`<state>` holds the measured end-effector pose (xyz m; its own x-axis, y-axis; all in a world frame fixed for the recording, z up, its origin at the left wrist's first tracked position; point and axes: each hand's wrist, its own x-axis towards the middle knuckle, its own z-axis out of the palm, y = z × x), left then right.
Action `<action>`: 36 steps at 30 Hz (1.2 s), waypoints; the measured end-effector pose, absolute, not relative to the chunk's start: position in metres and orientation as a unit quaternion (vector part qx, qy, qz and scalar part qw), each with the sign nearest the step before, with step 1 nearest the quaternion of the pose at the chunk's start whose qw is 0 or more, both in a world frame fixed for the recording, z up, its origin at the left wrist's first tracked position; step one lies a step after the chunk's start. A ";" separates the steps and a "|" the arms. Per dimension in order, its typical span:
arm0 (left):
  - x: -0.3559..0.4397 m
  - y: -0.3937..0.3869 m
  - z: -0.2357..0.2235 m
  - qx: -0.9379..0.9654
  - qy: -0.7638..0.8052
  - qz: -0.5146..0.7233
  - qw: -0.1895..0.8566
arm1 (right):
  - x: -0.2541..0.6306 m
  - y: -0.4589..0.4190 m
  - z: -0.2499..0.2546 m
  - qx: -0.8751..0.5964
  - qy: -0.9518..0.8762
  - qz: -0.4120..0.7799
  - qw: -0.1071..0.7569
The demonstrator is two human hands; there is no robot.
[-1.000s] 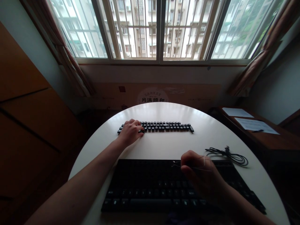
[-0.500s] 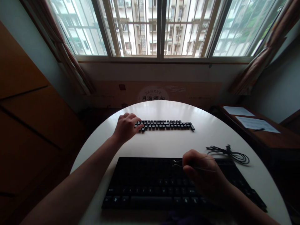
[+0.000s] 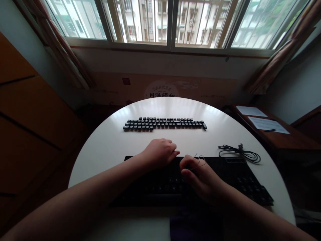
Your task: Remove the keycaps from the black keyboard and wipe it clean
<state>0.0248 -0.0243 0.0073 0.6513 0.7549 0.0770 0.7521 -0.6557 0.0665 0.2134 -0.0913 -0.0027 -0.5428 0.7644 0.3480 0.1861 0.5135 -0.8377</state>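
Observation:
My right hand (image 3: pixel 198 172) is closed around a wire keycap puller (image 3: pixel 200 158), whose thin wires stick out behind the fingers. Its hooked tips are hidden now. Just left of it, my left hand (image 3: pixel 162 150) hangs with curled fingers over the back edge of a black keyboard (image 3: pixel 250 180). Whatever those fingers may hold is hidden. Letter keys show in the keyboard's middle rows, partly under my hands, and its upper part looks dark and bare. Loose black keycaps (image 3: pixel 165 124) stand in rows farther back on the white round table (image 3: pixel 110 140).
A coiled black cable (image 3: pixel 240 152) lies behind the keyboard's right end. On the right, a brown desk (image 3: pixel 296 142) bears papers (image 3: pixel 269 124) and a pen (image 3: pixel 270 130). Dark purple cloth (image 3: pixel 193 224) shows at the table's near side. A barred window (image 3: pixel 173 23) is ahead.
My left hand has left the keycap rows and come back right beside my right hand. The right hand has shifted slightly left with the puller. The view has tilted down.

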 end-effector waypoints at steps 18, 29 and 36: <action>0.023 -0.015 -0.003 0.906 0.416 0.026 0.073 | 0.208 -0.092 -0.009 -0.325 -0.842 0.340 0.266; 0.022 -0.016 -0.003 0.904 0.419 0.031 0.078 | 0.204 -0.096 -0.012 -0.295 -0.864 0.288 0.288; 0.022 -0.017 0.000 0.902 0.423 0.034 0.082 | 0.206 -0.097 -0.014 -0.301 -0.852 0.282 0.322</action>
